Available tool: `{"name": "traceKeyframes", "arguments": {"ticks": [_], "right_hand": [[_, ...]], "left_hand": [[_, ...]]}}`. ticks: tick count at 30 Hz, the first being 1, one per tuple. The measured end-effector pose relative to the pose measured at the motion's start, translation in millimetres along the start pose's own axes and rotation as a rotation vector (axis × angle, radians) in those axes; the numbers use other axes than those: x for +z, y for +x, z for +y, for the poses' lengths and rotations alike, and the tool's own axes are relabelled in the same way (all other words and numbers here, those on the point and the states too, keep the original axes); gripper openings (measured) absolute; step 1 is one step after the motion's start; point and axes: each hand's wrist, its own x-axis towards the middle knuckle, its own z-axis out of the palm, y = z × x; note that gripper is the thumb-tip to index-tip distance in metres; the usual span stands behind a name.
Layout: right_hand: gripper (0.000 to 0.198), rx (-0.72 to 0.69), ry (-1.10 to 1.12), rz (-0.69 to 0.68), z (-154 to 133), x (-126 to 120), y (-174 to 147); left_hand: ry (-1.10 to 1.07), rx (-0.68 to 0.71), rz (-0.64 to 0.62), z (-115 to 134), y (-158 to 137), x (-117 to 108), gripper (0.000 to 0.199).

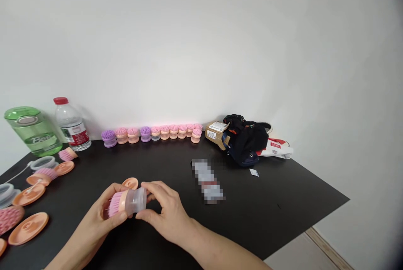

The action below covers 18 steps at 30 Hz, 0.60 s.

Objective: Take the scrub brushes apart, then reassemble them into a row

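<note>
In the head view, a pale wall stands behind a black table (252,228). Taking the held pink brush (118,203) as the clock's centre, a row of pink and purple brushes (145,134) lines the wall from about half past eleven to half past one. The held brush lies tilted on its side, bristles toward nine, its clear cup (136,201) toward three. The left hand (105,211) has its fingers closed round the bristle end and orange collar. The right hand (165,203) curves thumb and forefinger around the cup's outer end; how firmly they press I cannot tell. An orange disc (130,183) lies near, at twelve. Loose brush parts (28,194) spread around nine to ten; a green bottle (42,137) stands at ten, a red-capped bottle (74,129) at eleven. At two sit a cardboard box (215,134) and a dark bag (248,144), touching.
</note>
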Motion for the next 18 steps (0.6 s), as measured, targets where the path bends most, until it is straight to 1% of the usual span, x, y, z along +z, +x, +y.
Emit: {"name": "traceKeyframes", "arguments": {"ticks": [1, 3, 5, 7, 8, 10, 12, 13, 14, 17, 18], "right_hand": [[0.048, -0.013, -0.008, -0.011, 0, -1, 1], [0.051, -0.042, -0.016, -0.028, 2, -1, 2], [0.055, -0.043, -0.056, -0.027, 7, 2, 5], [0.063, 0.004, -0.161, -0.047, 14, 8, 9], [0.068, 0.036, -0.230, -0.078, 19, 12, 12], [0.079, 0.081, -0.361, -0.188, 28, 22, 21], [0.082, 0.084, -0.456, -0.295, 36, 33, 31], [0.078, 0.073, -0.492, -0.329, 39, 38, 36], [0.070, 0.057, -0.524, -0.349, 42, 43, 40], [0.034, 0.002, -0.593, -0.371, 46, 56, 50], [0.025, -0.012, -0.601, -0.379, 46, 58, 52]], "left_hand": [[-0.004, 0.005, -0.012, 0, 0, 0, 0.044], [-0.053, 0.025, 0.003, 0, 0, -1, 0.042], [-0.156, 0.046, 0.061, 0, 2, -4, 0.041], [-0.286, 0.061, 0.141, 0, 7, -10, 0.041], [-0.348, 0.066, 0.183, -1, 9, -13, 0.041], [-0.444, 0.074, 0.247, -2, 15, -21, 0.039], [-0.501, 0.077, 0.273, -3, 19, -27, 0.038], [-0.516, 0.073, 0.275, -4, 20, -29, 0.038], [-0.528, 0.067, 0.277, -5, 21, -30, 0.038], [-0.545, 0.047, 0.288, -5, 23, -32, 0.037], [-0.550, 0.044, 0.291, -5, 23, -32, 0.037]]}}
